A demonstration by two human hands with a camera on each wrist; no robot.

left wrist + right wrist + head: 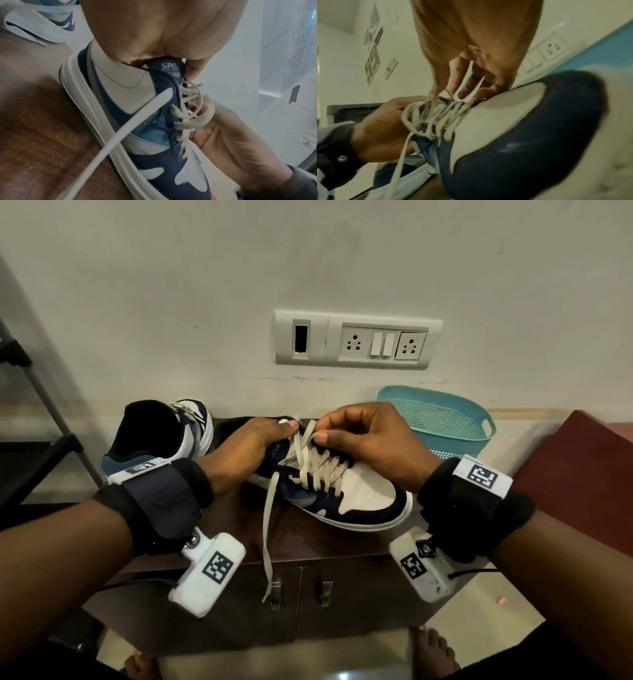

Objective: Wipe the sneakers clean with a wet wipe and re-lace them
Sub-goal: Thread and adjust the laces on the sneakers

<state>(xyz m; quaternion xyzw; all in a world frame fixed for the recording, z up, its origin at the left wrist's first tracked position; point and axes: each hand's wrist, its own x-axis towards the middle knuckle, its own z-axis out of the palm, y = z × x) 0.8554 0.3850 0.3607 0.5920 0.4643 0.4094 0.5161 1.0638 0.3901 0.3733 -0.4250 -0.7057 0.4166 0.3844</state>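
While the near sneaker (346, 491) lies on its side on the dark wooden tabletop (308, 542) with its toe toward the right, the head view shows the left hand (253, 446) gripping it at the collar, thumb on the tongue, and the right hand (370, 440) pinching a stretch of the cream lace (315, 463) near the top eyelets. One free lace end (267, 542) trails over the front edge of the tabletop, past the cabinet doors below; judged risk: a hard pull on the pinched side could draw this end back through its eyelet, or leave the two ends uneven for tying. The second sneaker (164, 436) stands just behind the left wrist, near enough that a wide elbow move could knock it. A teal basket (445, 422) sits at the back right against the wall, under a switch-and-socket plate (356, 340); a dark rack stands to the left, bare feet on the floor below. No wet wipe visible. Left wrist view: the thumb presses the tongue label; upper crossings hang in slack loops over the right hand's fingers (214, 121), so a loop could slip or twist flat-side wrong. Right wrist view: blurred; fingers curl among the lace strands at the top eyelets, toe cap white and navy, papers on the far wall.
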